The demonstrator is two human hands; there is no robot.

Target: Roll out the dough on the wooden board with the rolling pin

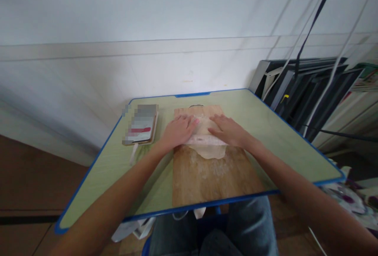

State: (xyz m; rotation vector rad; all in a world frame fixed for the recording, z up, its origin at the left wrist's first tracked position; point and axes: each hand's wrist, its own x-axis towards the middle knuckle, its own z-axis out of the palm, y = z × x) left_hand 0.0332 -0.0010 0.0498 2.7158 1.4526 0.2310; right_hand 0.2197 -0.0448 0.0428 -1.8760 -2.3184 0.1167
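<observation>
A flat sheet of dough (209,152) lies on a wooden cutting board (203,185), with its near edge showing toward me. Across the dough rests a pale, floury rolling pin (203,140). My left hand (180,130) lies over the pin's left part, fingers stretched forward and palm down. On the right part rests my right hand (228,130), its fingers also extended and slightly spread. Both palms hide the pin's ends. Flour dusts the board in front of the dough.
The board stands on a green folding table (106,185) with a blue edge. Left of it lies a phone (141,128) with a white cable (134,153). Dark flat panels (313,91) lean by the wall at right, with hanging cords (314,20) before them.
</observation>
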